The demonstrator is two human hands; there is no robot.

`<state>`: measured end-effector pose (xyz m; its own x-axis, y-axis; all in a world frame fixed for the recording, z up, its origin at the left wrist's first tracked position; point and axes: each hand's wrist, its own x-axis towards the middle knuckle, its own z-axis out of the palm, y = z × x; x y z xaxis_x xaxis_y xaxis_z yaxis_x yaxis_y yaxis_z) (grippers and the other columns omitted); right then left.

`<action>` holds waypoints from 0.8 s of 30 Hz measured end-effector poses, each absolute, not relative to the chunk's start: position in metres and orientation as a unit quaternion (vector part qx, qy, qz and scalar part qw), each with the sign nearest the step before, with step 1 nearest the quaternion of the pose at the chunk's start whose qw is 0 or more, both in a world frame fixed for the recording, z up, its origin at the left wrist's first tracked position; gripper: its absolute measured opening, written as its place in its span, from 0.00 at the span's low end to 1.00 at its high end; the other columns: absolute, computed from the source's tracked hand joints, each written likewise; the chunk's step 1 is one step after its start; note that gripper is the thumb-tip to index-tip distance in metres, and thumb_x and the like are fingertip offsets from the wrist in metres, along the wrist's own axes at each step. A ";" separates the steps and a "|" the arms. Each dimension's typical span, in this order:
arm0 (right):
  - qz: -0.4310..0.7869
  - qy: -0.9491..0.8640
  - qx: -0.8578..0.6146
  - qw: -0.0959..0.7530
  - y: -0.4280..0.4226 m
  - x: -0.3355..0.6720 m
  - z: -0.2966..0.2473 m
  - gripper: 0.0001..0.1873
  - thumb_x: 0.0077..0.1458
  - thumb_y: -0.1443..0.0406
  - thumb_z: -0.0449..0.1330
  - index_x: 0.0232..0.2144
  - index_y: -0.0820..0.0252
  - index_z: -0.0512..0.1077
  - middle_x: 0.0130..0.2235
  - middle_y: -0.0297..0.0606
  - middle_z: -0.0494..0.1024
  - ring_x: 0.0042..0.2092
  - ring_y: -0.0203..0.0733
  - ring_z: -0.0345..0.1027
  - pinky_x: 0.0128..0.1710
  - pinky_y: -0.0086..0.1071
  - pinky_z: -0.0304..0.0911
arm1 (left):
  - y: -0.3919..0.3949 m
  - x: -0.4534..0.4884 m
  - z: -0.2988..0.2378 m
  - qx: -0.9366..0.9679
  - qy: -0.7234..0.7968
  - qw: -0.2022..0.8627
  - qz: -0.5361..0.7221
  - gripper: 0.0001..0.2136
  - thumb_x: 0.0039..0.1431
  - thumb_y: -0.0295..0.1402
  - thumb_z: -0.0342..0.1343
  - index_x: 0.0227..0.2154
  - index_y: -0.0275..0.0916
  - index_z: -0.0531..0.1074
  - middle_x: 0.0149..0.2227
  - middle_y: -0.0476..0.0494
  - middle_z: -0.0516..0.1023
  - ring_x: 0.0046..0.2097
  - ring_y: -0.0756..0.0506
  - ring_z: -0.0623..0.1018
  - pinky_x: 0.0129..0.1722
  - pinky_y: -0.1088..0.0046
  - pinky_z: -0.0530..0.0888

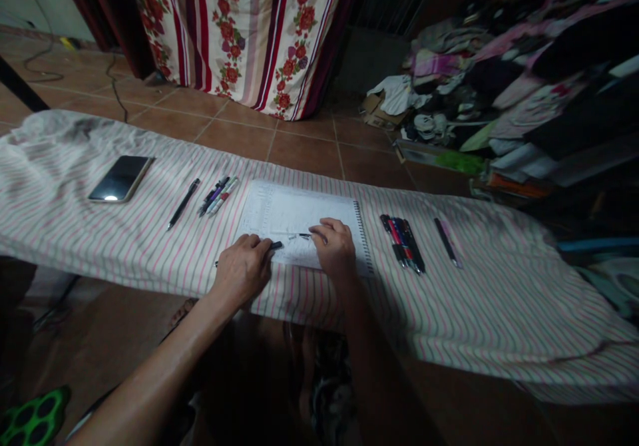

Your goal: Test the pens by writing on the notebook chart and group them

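Observation:
A spiral notebook lies on the striped cloth, and both my hands are over its near half. My left hand is closed around a dark pen barrel, whose end sticks out past the fingertips toward the right. My right hand pinches a small, thin dark pen part just above the page. Between the hands, a small pale piece rests on the paper; its kind is too small to tell. The two pen pieces are apart.
Left of the notebook lie several pens, a single black pen and a phone. To the right are a row of pens and another dark pen. A floral curtain hangs behind; clothes are heaped at right.

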<state>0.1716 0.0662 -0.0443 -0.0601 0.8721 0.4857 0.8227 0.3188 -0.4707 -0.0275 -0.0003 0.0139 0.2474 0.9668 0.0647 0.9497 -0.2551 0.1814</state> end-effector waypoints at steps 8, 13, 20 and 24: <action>0.031 -0.732 -0.576 0.363 0.066 0.173 -0.047 0.10 0.49 0.70 0.56 0.30 0.58 0.77 0.41 0.43 0.73 0.42 0.46 0.64 0.47 0.42 0.62 | 0.001 -0.025 0.010 0.790 0.606 0.049 0.086 0.13 0.63 0.36 0.42 0.39 0.40 0.70 0.34 0.43 0.72 0.39 0.44 0.71 0.34 0.71 0.67; 0.032 -0.736 -0.567 0.368 0.068 0.176 -0.044 0.12 0.49 0.71 0.54 0.32 0.57 0.77 0.41 0.43 0.74 0.43 0.46 0.65 0.48 0.42 0.62 | 0.001 -0.023 0.010 0.784 0.612 0.057 0.089 0.13 0.63 0.37 0.41 0.39 0.41 0.70 0.34 0.43 0.73 0.39 0.45 0.71 0.33 0.72 0.66; 0.154 -0.675 -0.560 0.455 0.055 0.156 -0.012 0.11 0.52 0.63 0.56 0.33 0.58 0.77 0.35 0.39 0.78 0.35 0.41 0.70 0.37 0.33 0.66 | 0.004 -0.024 0.006 0.761 0.630 0.099 0.120 0.13 0.62 0.37 0.43 0.42 0.42 0.70 0.34 0.45 0.73 0.39 0.46 0.73 0.35 0.73 0.67; 0.347 -0.636 -0.560 0.402 0.047 0.141 0.001 0.11 0.50 0.59 0.57 0.33 0.57 0.76 0.27 0.33 0.78 0.27 0.36 0.71 0.30 0.29 0.66 | 0.005 -0.023 0.006 0.760 0.623 0.113 0.144 0.14 0.63 0.36 0.41 0.43 0.40 0.69 0.32 0.45 0.72 0.36 0.47 0.73 0.34 0.74 0.67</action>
